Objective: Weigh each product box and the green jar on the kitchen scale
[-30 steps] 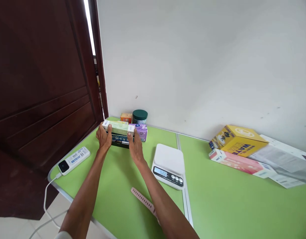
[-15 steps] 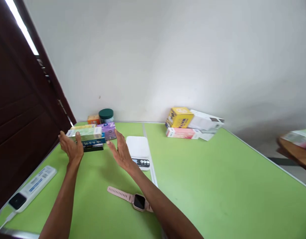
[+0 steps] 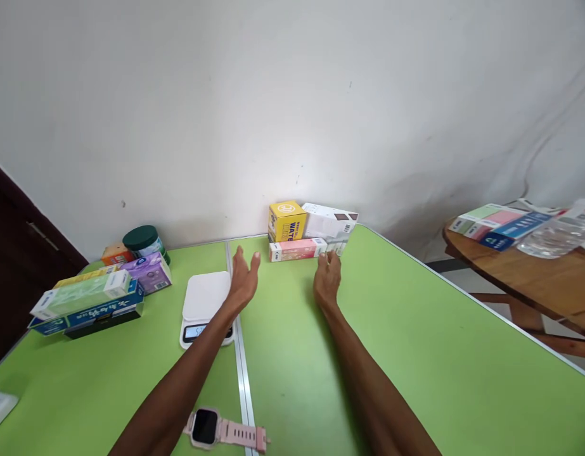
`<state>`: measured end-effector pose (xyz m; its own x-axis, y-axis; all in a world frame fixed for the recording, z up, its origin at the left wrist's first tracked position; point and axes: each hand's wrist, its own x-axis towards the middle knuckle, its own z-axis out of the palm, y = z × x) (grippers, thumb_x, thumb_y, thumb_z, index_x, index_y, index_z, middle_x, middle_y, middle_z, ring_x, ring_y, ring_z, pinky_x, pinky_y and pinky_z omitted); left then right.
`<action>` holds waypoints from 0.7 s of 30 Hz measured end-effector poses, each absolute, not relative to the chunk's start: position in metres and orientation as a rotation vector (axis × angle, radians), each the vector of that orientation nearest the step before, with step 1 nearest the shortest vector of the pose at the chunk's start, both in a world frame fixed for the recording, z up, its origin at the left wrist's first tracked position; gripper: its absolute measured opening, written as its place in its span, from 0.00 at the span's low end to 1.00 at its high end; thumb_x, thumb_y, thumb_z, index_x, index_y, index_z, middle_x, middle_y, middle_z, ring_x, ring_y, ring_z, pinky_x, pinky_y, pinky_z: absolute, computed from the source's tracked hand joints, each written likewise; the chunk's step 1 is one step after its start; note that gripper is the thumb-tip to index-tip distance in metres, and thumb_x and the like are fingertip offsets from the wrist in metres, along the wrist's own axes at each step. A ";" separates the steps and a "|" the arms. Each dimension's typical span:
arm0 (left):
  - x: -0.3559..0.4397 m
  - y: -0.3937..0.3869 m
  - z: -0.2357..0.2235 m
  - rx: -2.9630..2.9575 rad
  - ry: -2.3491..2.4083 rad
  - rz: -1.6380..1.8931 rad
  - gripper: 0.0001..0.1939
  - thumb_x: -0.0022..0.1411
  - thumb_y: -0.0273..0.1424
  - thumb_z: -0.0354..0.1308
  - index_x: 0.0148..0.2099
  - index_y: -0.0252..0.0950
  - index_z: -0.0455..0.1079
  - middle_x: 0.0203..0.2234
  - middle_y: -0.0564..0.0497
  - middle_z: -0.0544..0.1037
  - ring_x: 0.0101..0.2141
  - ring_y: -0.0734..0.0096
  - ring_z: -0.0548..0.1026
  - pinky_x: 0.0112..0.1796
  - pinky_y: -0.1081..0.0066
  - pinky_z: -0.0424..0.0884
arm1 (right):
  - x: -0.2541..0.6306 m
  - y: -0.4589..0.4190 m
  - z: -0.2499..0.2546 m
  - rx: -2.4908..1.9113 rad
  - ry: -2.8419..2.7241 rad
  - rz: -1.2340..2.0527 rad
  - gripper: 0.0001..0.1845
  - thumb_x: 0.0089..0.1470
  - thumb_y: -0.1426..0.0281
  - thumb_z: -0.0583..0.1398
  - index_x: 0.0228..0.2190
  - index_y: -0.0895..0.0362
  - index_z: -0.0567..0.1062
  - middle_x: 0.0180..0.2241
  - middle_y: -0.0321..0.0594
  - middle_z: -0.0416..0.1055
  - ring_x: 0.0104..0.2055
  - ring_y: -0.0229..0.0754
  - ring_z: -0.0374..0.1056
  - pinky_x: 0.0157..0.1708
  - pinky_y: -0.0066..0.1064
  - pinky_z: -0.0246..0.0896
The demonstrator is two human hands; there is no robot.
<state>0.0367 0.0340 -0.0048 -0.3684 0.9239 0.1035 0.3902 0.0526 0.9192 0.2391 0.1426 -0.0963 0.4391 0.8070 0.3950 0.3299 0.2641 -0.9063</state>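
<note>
My left hand [image 3: 243, 278] is held above the green table between the kitchen scale and the pink box, empty, with thumb and fingers apart. My right hand [image 3: 327, 278] is at the right end of the long pink-and-white box [image 3: 295, 250], fingers reaching forward and slightly bent. Whether it touches the box I cannot tell. Behind the pink box stand a yellow box [image 3: 286, 221] and a white carton [image 3: 323, 218] leaning at an angle. The white scale [image 3: 206, 297] has its display partly hidden by my left forearm.
On the left, a pale green box [image 3: 83, 294] tops a stack, beside a purple pack [image 3: 148, 272], an orange box [image 3: 117, 254] and a green-lidded jar [image 3: 142, 240]. A pink-strapped smartwatch [image 3: 205, 425] lies in front. A wooden stool [image 3: 534, 282] at right holds boxes and clear plastic.
My hands have left the pale green box, now on the stack at left, and moved right toward the pink box. The view has swung right, bringing the wooden stool further in.
</note>
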 end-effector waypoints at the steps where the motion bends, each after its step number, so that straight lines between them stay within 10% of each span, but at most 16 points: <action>1: 0.050 0.051 -0.010 1.295 1.798 1.231 0.46 0.72 0.58 0.46 0.80 0.34 0.45 0.79 0.37 0.49 0.78 0.54 0.48 0.74 0.57 0.48 | 0.239 0.151 -0.096 -1.320 -1.121 0.461 0.41 0.67 0.42 0.44 0.61 0.58 0.71 0.61 0.58 0.70 0.66 0.60 0.62 0.66 0.56 0.54; 6: 0.085 0.111 -0.031 1.235 1.749 1.137 0.45 0.73 0.54 0.50 0.78 0.29 0.47 0.79 0.33 0.50 0.78 0.52 0.47 0.74 0.59 0.49 | 0.230 0.176 -0.092 -1.336 -1.038 0.460 0.43 0.66 0.39 0.44 0.59 0.60 0.72 0.58 0.60 0.70 0.64 0.60 0.63 0.67 0.55 0.55; 14: 0.086 0.133 -0.040 1.252 1.687 1.209 0.32 0.73 0.55 0.51 0.63 0.34 0.67 0.61 0.37 0.77 0.64 0.52 0.72 0.64 0.60 0.65 | 0.227 0.183 -0.088 -1.301 -1.082 0.439 0.40 0.65 0.39 0.46 0.56 0.57 0.73 0.60 0.58 0.69 0.65 0.59 0.61 0.67 0.55 0.53; 21: 0.084 0.106 -0.038 1.163 1.701 1.252 0.40 0.71 0.58 0.53 0.69 0.31 0.63 0.70 0.30 0.68 0.72 0.48 0.63 0.68 0.62 0.60 | 0.232 0.154 -0.087 -1.336 -1.039 0.519 0.40 0.63 0.37 0.49 0.54 0.58 0.73 0.54 0.58 0.74 0.58 0.58 0.67 0.63 0.51 0.58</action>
<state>0.0843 0.1057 -0.0384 -0.3389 0.9402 -0.0339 0.2476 0.1238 0.9609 0.2317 0.1541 -0.0873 0.4842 0.8182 0.3100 0.2434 0.2143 -0.9460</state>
